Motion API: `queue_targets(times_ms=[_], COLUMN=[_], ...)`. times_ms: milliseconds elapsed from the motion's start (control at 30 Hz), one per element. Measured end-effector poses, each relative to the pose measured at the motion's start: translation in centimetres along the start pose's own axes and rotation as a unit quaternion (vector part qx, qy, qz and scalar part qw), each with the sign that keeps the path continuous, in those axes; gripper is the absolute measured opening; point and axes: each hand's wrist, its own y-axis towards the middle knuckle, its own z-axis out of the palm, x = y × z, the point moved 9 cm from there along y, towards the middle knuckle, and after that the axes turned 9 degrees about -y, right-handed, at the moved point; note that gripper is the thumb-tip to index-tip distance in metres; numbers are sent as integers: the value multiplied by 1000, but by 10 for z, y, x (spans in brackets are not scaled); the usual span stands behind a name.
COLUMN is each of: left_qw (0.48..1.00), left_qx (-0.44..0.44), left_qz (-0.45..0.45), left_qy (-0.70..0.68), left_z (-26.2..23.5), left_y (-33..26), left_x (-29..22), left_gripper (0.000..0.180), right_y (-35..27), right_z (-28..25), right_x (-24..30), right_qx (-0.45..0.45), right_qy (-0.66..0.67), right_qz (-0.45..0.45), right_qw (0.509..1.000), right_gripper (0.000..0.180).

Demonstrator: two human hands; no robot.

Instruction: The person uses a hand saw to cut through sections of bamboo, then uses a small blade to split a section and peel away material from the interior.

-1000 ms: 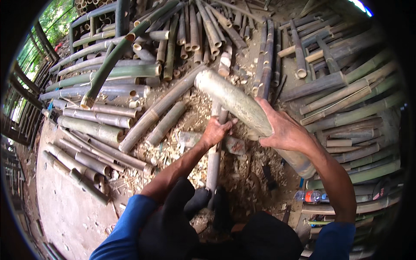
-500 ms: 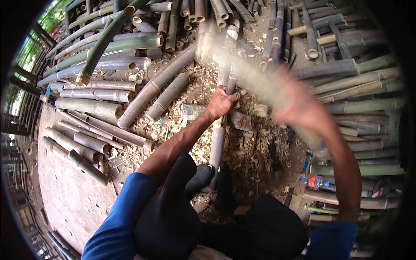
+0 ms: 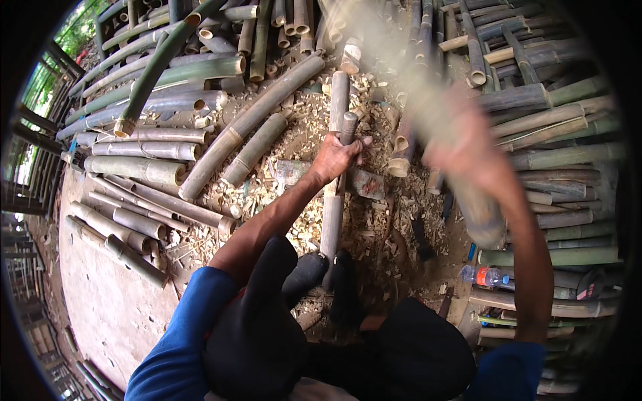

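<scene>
**Inspector:** State the item in hand and where it lies.

**Assistant:** A slim bamboo pole (image 3: 332,200) runs near-vertically through the picture's centre, from about 12 o'clock down toward the person's dark shoes (image 3: 321,277) at 6 o'clock. It rests over a flat grey block (image 3: 364,182) lying in the shavings.

**Inspector:** Left hand?

**Assistant:** The left hand (image 3: 336,156) sits just above centre, fingers wrapped tight around a short dark handle (image 3: 348,127) held against the pole. The thumb presses over the top.

**Inspector:** Right hand?

**Assistant:** The right hand (image 3: 468,150), at 2 o'clock from the pole, is heavily blurred. It appears to grasp a thick bamboo club (image 3: 438,134), itself smeared from 12 o'clock to 4 o'clock. Whether the fingers are curled fully round it, I cannot tell.

**Inspector:** Immediate surroundings?

**Assistant:** Pale wood chips (image 3: 301,220) carpet the ground about the pole. A short bamboo section (image 3: 255,148) lies at 10 o'clock, beside a longer stem (image 3: 249,121).

**Inspector:** Further out?

**Assistant:** Stacked green and grey bamboo poles (image 3: 144,137) fill 9 to 11 o'clock; more poles (image 3: 555,120) lie from 1 to 4 o'clock. A plastic bottle (image 3: 487,275) lies at 4 o'clock. Bare earth floor (image 3: 107,301) shows at 8 o'clock.
</scene>
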Motion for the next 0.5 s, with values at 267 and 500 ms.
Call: queue_targets(times_ms=[267, 500], left_qw=[1000, 999], left_qx=[4, 11], left_qz=[-8, -30], left_qy=[-16, -21], left_z=[-7, -8], left_y=[0, -6], left_x=[14, 16], left_gripper=[38, 34], right_y=[-23, -20], right_z=[-1, 46], right_x=[-7, -15], right_qx=[36, 175], right_qy=[114, -14], right_qz=[43, 15], right_qw=[992, 984], right_gripper=[80, 89])
